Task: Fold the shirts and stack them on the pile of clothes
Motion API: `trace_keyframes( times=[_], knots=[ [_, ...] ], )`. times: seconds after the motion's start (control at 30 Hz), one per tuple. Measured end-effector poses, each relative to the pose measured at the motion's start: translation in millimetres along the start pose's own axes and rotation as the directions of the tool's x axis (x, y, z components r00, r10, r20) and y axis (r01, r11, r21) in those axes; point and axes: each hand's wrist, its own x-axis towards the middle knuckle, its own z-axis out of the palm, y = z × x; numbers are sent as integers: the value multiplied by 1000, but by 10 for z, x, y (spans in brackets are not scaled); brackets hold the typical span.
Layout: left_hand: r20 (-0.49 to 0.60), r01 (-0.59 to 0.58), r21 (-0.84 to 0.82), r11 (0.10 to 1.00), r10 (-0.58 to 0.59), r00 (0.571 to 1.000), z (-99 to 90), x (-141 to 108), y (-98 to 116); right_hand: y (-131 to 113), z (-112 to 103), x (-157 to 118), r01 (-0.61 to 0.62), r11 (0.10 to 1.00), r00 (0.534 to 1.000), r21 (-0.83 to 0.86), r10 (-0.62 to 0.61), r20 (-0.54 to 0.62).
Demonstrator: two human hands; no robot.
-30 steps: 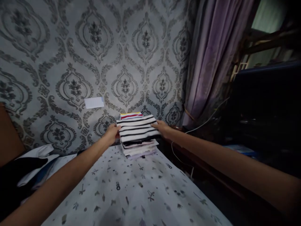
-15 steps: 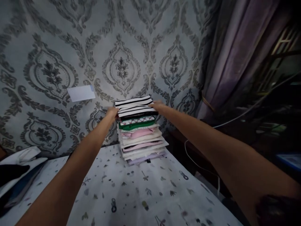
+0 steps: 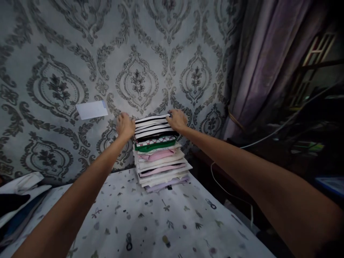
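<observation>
A folded black-and-white striped garment [image 3: 152,125] lies on top of a tall stack of folded clothes [image 3: 161,163]. My left hand [image 3: 125,125] is at the garment's left end, its fingers curled round the edge and partly hidden. At the opposite end, my right hand [image 3: 177,120] has its fingers bent over the top corner, gripping the cloth. Below the stripes come a black layer, a red-and-white patterned piece, a green one, then pink, white and lilac layers. The stack leans slightly and stands against the wall.
The stack rests on a bed [image 3: 150,222] with a white printed sheet. More clothes [image 3: 24,193] lie at the left edge. Behind is a patterned wall [image 3: 137,36] with a white paper [image 3: 91,109] on it. To the right hang a purple curtain [image 3: 258,71] and a white cable [image 3: 228,191].
Both hands have risen slightly at the ends of the striped garment, showing more of their backs. The garment's top edge looks more bunched. The view has shifted a little.
</observation>
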Motion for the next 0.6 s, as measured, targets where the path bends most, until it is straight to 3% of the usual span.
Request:
trace_keyframes(
  times=[0.03, 0.1, 0.17, 0.23, 0.3, 0.5, 0.6],
  knots=[
    [2, -121, 143, 982, 122, 993, 32, -15, 73, -98, 21, -20, 122, 990, 992, -69, -123, -14],
    [153, -370, 430, 823, 338, 929, 147, -54, 151, -239, 126, -94, 324, 925, 945, -199, -324, 29],
    [375, -482, 568, 667, 312, 873, 284, -102, 115, -274, 273, -205, 371, 890, 929, -265, -352, 119],
    [481, -451, 632, 630, 136, 866, 386, -143, -3, -222, 395, -317, 331, 897, 938, -295, -278, 208],
    [502, -397, 669, 628, 12, 865, 430, -155, -133, -147, 456, -384, 297, 908, 937, -295, -218, 271],
    [555, -416, 618, 667, 5, 832, 442, -36, -305, -88, 440, -317, 224, 925, 931, -307, -109, 349],
    [532, -390, 605, 694, 13, 847, 463, -43, -301, -102, 422, -321, 242, 916, 930, -319, -125, 345]
  ],
)
